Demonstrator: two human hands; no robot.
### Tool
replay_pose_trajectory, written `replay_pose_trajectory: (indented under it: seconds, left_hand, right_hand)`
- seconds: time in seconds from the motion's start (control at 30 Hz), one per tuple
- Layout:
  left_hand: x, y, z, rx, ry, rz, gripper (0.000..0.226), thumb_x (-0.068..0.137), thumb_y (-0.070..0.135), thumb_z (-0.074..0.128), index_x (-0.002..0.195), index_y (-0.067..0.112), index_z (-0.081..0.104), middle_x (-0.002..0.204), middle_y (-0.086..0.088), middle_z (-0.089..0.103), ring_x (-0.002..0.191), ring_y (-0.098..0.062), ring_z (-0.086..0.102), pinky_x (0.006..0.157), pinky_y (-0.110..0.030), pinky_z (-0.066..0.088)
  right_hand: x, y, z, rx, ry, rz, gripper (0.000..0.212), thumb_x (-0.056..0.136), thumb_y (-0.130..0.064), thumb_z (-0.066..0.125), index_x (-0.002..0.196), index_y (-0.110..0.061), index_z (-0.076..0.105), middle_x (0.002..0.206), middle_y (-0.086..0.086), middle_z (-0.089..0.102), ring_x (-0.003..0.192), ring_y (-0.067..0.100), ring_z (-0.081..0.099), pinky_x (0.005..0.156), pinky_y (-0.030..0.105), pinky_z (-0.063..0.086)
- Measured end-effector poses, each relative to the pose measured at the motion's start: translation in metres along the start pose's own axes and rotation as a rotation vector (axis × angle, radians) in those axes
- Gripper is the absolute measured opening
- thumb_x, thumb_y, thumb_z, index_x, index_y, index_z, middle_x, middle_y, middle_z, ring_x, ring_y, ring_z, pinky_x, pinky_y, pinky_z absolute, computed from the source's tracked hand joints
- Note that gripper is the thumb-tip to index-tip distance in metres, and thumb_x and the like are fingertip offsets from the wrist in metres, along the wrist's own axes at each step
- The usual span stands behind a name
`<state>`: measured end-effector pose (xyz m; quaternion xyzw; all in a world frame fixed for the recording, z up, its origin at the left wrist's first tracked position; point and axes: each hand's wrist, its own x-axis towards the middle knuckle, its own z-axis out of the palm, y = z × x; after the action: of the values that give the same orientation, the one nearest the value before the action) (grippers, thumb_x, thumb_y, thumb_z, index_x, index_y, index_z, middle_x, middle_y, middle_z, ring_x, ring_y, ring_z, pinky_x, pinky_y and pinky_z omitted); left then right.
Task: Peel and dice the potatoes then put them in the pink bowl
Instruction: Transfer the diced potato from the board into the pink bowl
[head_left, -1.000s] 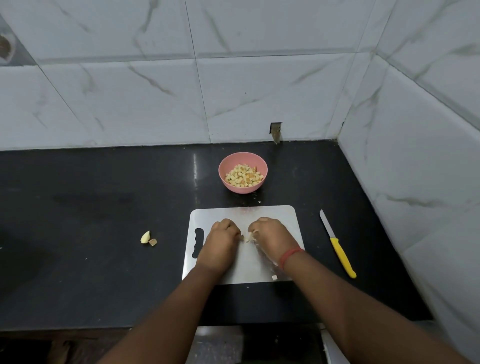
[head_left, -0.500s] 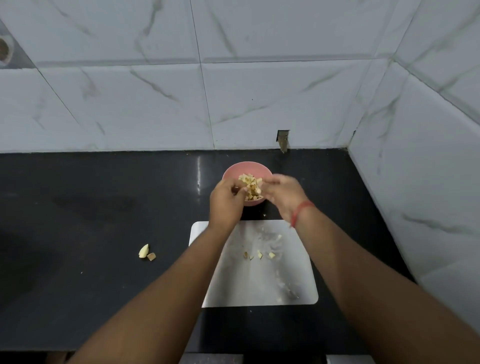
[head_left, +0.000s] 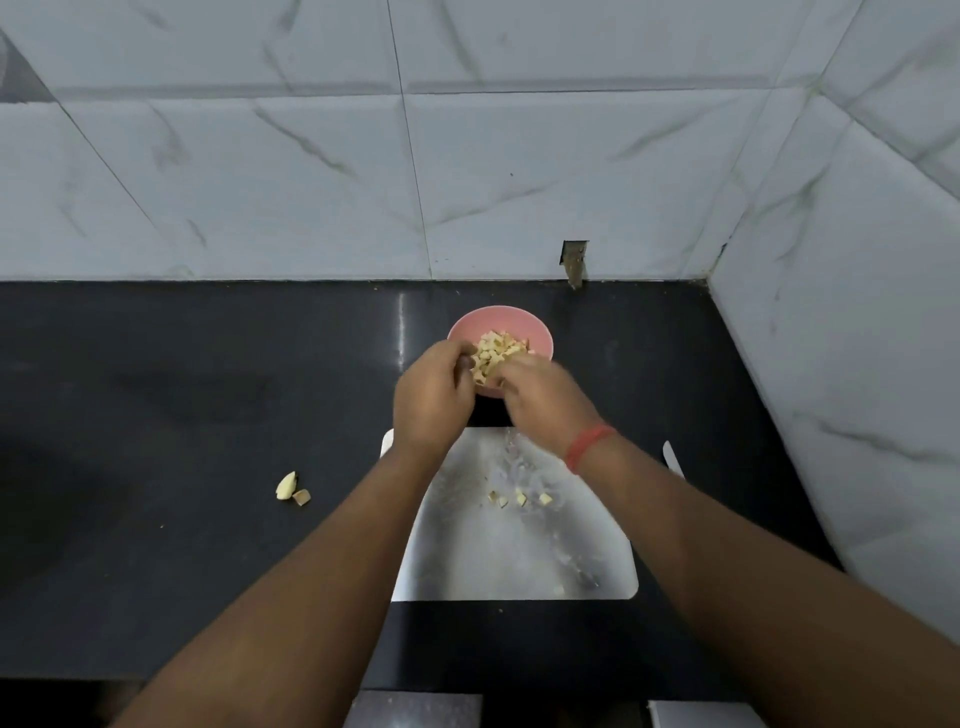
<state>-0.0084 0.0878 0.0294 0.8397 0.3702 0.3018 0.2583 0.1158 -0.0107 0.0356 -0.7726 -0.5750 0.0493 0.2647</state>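
Observation:
The pink bowl (head_left: 462, 327) stands on the black counter behind the white cutting board (head_left: 519, 551), heaped with diced potato (head_left: 501, 347). Both my hands hover over the bowl's near rim and hide it. My left hand (head_left: 431, 397) and my right hand (head_left: 543, 397) are curled toward each other and cup a small clump of potato dice (head_left: 482, 371) between their fingertips. Three loose potato dice (head_left: 519, 499) lie on the board just below my right wrist, which wears a red band.
Two potato scraps (head_left: 292, 488) lie on the black counter (head_left: 208, 441) left of the board. A knife tip (head_left: 672, 457) shows past my right forearm, the rest hidden. Tiled walls close the back and right sides.
A second ago both hands gathered dice on the board. They lifted the dice and carried them forward to the bowl, where they now stay. The view tilted up slightly.

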Motion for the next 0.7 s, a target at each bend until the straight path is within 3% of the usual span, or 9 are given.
replay_pose_trajectory:
  seconds: [0.07, 0.17, 0.3, 0.43, 0.5, 0.63, 0.7]
  left_hand:
    - [-0.02, -0.012, -0.003, -0.084, 0.054, -0.115, 0.018, 0.097, 0.016, 0.051, 0.106, 0.02, 0.066, 0.098, 0.008, 0.069, 0.086, -0.013, 0.062, 0.072, -0.03, 0.047]
    - [-0.048, -0.031, -0.002, -0.056, 0.005, -0.188, 0.018, 0.1, 0.018, 0.051, 0.112, 0.021, 0.065, 0.1, 0.009, 0.07, 0.09, -0.013, 0.064, 0.077, -0.031, 0.05]
    - [-0.073, -0.046, -0.004, 0.045, -0.084, -0.127, 0.019, 0.101, 0.02, 0.047, 0.11, 0.023, 0.064, 0.103, 0.012, 0.067, 0.092, -0.012, 0.06, 0.073, -0.029, 0.046]
    - [-0.091, -0.051, -0.004, 0.132, -0.198, -0.007, 0.021, 0.102, 0.021, 0.045, 0.112, 0.02, 0.064, 0.108, 0.008, 0.067, 0.097, -0.014, 0.059, 0.075, -0.033, 0.047]
    - [-0.099, -0.052, 0.0, 0.16, -0.276, 0.062, 0.022, 0.102, 0.021, 0.045, 0.114, 0.019, 0.064, 0.111, 0.005, 0.066, 0.1, -0.018, 0.059, 0.08, -0.037, 0.049]
    - [-0.112, -0.051, 0.012, 0.229, -0.403, 0.268, 0.031, 0.097, 0.024, 0.047, 0.123, 0.018, 0.062, 0.118, 0.001, 0.063, 0.105, -0.024, 0.057, 0.091, -0.04, 0.047]
    - [-0.117, -0.047, 0.02, 0.286, -0.458, 0.375, 0.04, 0.095, 0.031, 0.046, 0.132, 0.019, 0.058, 0.125, -0.001, 0.06, 0.109, -0.025, 0.054, 0.096, -0.041, 0.045]
  right_hand:
    - [-0.022, -0.007, 0.024, -0.036, -0.198, -0.157, 0.03, 0.082, -0.002, 0.053, 0.102, -0.014, 0.071, 0.103, 0.002, 0.064, 0.097, 0.022, 0.059, 0.083, 0.035, 0.049]
    - [-0.042, -0.015, 0.06, -0.1, -0.438, -0.301, 0.025, 0.09, -0.008, 0.052, 0.109, -0.012, 0.067, 0.112, 0.004, 0.06, 0.103, 0.02, 0.056, 0.088, 0.037, 0.05]
    - [-0.063, -0.012, 0.069, -0.135, -0.435, -0.375, 0.031, 0.098, -0.028, 0.047, 0.124, -0.019, 0.06, 0.128, -0.003, 0.052, 0.119, 0.013, 0.044, 0.097, 0.028, 0.043]
    - [-0.089, 0.012, 0.05, -0.227, -0.422, -0.464, 0.033, 0.091, -0.017, 0.055, 0.123, -0.014, 0.062, 0.125, 0.0, 0.059, 0.117, 0.017, 0.052, 0.098, 0.03, 0.048]
    - [-0.1, 0.022, 0.033, -0.269, -0.424, -0.424, 0.038, 0.086, -0.013, 0.058, 0.124, -0.014, 0.063, 0.129, 0.001, 0.058, 0.122, 0.019, 0.052, 0.102, 0.028, 0.044]
    - [-0.105, 0.039, 0.021, -0.218, -0.269, -0.012, 0.055, 0.089, -0.002, 0.046, 0.143, -0.013, 0.045, 0.148, 0.003, 0.041, 0.138, 0.019, 0.033, 0.113, 0.027, 0.028]
    - [-0.107, 0.037, 0.024, -0.252, -0.278, 0.088, 0.059, 0.087, 0.001, 0.043, 0.145, -0.01, 0.04, 0.15, 0.005, 0.035, 0.139, 0.022, 0.029, 0.115, 0.028, 0.027]
